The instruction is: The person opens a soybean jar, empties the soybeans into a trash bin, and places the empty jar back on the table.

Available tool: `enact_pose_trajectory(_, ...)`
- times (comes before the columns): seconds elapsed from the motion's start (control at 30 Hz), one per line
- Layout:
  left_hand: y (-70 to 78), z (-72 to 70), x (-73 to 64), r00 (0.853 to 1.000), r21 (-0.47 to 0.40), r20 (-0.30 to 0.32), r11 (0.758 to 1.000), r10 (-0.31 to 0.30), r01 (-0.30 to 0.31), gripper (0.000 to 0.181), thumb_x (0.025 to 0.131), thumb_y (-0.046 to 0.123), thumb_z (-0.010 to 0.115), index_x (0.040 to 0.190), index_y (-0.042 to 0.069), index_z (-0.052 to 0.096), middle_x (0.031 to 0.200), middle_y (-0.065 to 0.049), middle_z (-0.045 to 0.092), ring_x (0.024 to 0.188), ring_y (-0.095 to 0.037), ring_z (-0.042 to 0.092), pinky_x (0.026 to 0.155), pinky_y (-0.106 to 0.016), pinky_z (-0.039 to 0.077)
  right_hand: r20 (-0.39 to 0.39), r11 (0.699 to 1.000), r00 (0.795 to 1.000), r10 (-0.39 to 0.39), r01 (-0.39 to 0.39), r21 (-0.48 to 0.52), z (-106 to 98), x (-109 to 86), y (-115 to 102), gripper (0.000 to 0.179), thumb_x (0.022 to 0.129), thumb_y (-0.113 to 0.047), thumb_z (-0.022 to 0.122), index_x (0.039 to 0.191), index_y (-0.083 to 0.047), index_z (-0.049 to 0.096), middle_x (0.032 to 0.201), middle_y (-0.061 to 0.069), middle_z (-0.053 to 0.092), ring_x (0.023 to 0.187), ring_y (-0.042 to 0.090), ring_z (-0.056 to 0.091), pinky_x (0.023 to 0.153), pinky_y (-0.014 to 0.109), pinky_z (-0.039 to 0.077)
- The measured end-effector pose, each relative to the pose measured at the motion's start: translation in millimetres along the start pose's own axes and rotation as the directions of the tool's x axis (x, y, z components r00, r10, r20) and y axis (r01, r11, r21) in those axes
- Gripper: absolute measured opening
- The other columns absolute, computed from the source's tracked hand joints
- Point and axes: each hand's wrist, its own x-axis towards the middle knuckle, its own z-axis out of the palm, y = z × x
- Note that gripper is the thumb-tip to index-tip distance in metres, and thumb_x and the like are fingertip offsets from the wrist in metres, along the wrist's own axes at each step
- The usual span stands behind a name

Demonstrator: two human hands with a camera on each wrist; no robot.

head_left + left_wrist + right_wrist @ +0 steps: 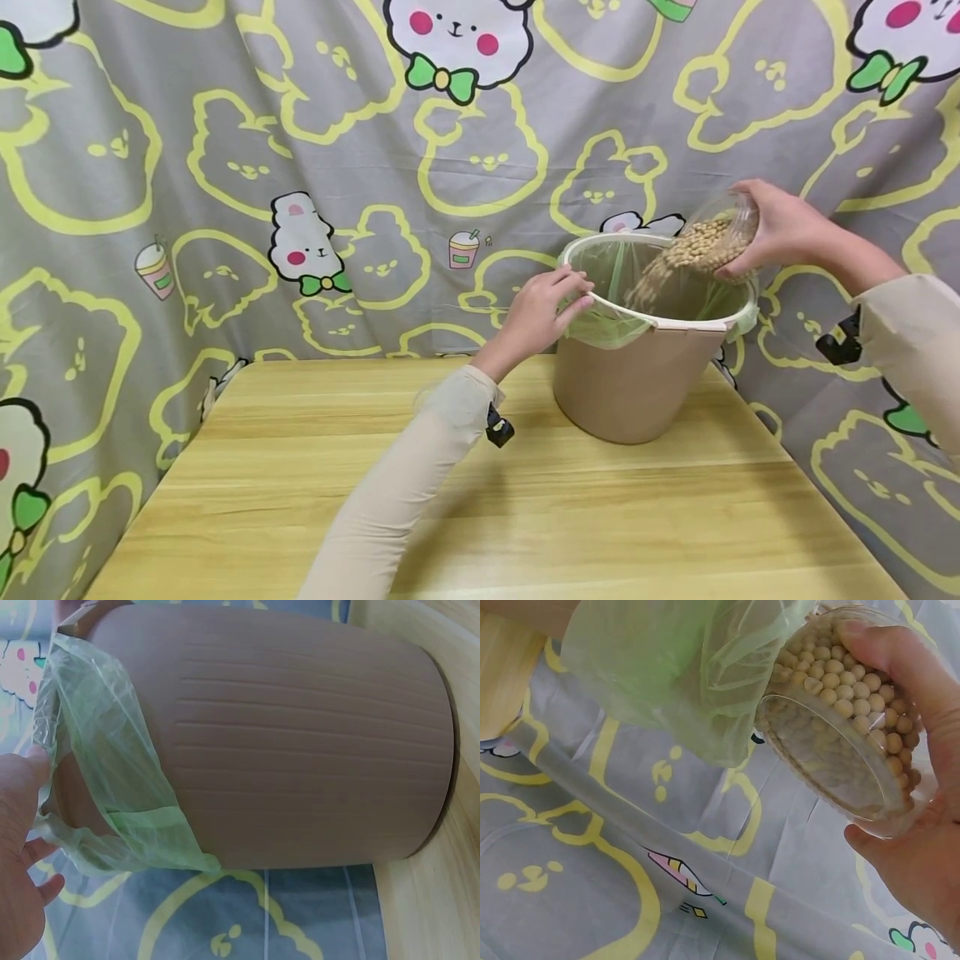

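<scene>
Nearest the camera is the left sleeve (pixel 375 500), leading up to the left hand (pixel 536 310), which rests on the pale rim (pixel 690 326) of the bin (pixel 633 387) with fingers slightly bent and spread; whether it pinches the rim I cannot tell. The right hand (pixel 786 227) is firmly closed round the clear jar (pixel 817 761), thumb on one side, fingers on the other.

The jar hangs tilted over the bin, mouth down-left, beans (pixel 701 242) streaming out inside the bag (pixel 609 328). It looks like smooth, thin plastic—light in itself, its weight mostly beans, slippery and likely to dent if squeezed. The lower body near the base seems the place to hold it, leaving the mouth free.

The table (pixel 225 500) has a pale wood grain; behind it hangs a grey cartoon-print cloth (pixel 405 183).
</scene>
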Motion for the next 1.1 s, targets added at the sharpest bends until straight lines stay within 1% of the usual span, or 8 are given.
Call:
enact_pose_trajectory(0.2, 0.2, -0.8, 1.1, 1.0, 0.013, -0.017, 1.0, 0.01, -0.009, 0.023, 0.103, 0.034, 0.06, 0.117, 0.018, 0.07, 0.134, -0.002, 0.068, 0.141, -0.021, 0.052, 0.12, -0.036, 0.039, 0.016, 0.999, 0.999, -0.033, 0.033, -0.014, 0, 2.2, -5, 0.131, 0.057, -0.019, 0.1, 0.155, 0.01, 0.019, 0.141, 0.038, 0.036, 0.12, 0.053, 0.043, 0.095, 0.071, 0.04)
enact_pose_trajectory(0.37, 0.6, -1.9, 0.5, 1.0, 0.01, -0.003, 1.0, -0.006, 0.006, 0.024, 0.103, 0.034, 0.06, 0.118, 0.019, 0.07, 0.136, 0.0, 0.067, 0.142, -0.021, 0.051, 0.12, -0.037, 0.039, 0.054, 0.998, 0.997, -0.051, 0.053, -0.042, -2, 4.0, -10, 0.13, 0.059, -0.019, 0.099, 0.156, 0.009, 0.018, 0.145, 0.041, 0.034, 0.128, 0.057, 0.038, 0.101, 0.073, 0.037)
enact_pose_trajectory(0.53, 0.8, -2.0, 0.1, 1.0, -0.004, 0.003, 1.0, -0.018, 0.018, 0.024, 0.103, 0.034, 0.06, 0.119, 0.018, 0.07, 0.137, -0.002, 0.067, 0.143, -0.022, 0.05, 0.121, -0.039, 0.039, 0.074, 0.997, 0.996, -0.051, 0.055, -0.057, -4, 4.8, -14, 0.129, 0.059, -0.02, 0.099, 0.156, 0.008, 0.018, 0.148, 0.042, 0.032, 0.131, 0.059, 0.036, 0.103, 0.074, 0.035)
enact_pose_trajectory(0.73, 1.8, -1.4, 0.1, 1.0, -0.015, 0.013, 1.0, -0.018, 0.018, 0.025, 0.103, 0.034, 0.06, 0.119, 0.018, 0.07, 0.137, -0.003, 0.067, 0.144, -0.022, 0.049, 0.121, -0.04, 0.038, 0.095, 0.998, 0.995, -0.04, 0.045, -0.045, -6, 4.0, -15, 0.129, 0.06, -0.017, 0.099, 0.157, 0.007, 0.017, 0.151, 0.041, 0.029, 0.133, 0.058, 0.034, 0.103, 0.075, 0.033)
enact_pose_trajectory(1.1, 3.8, -1.0, -1.2, 0.999, -0.036, 0.019, 0.999, -0.025, 0.026, 0.025, 0.103, 0.034, 0.059, 0.12, 0.017, 0.07, 0.138, -0.004, 0.066, 0.145, -0.023, 0.048, 0.122, -0.041, 0.037, 0.101, 0.996, 0.993, -0.055, 0.062, -0.069, -7, 2.8, -19, 0.128, 0.058, -0.016, 0.1, 0.155, 0.007, 0.021, 0.148, 0.04, 0.033, 0.132, 0.056, 0.035, 0.104, 0.074, 0.034)
